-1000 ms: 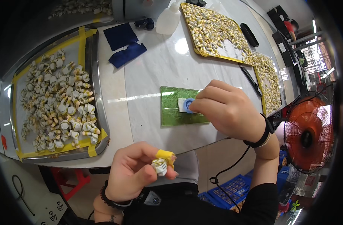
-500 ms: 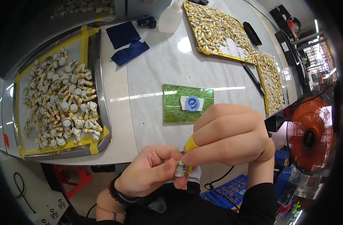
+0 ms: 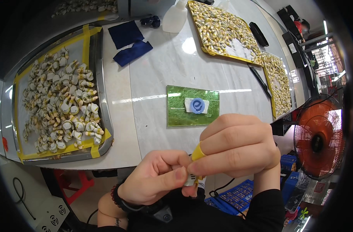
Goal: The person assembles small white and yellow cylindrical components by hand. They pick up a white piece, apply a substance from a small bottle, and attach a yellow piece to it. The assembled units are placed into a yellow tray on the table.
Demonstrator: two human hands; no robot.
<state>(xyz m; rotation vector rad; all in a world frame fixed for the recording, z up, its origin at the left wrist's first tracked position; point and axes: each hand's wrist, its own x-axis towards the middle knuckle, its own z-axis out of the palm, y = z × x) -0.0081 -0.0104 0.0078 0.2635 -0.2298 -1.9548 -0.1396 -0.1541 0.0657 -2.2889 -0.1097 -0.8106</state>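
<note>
The left hand's (image 3: 155, 178) grip pinches a small white piece (image 3: 190, 180) before the tabletop's (image 3: 157, 135) near edge; the right hand's (image 3: 236, 147) fingers curl against it, their hold hidden: cannot tell. Beyond, a glossy green slab (image 3: 177, 116) sits amid bare, smooth marbling.

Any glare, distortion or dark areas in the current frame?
Head view: glare streaks the tabletop either side of the green block; head view: fisheye bending curves the tray at left, corners go black; head view: fingers partly hide the small white piece.
</note>
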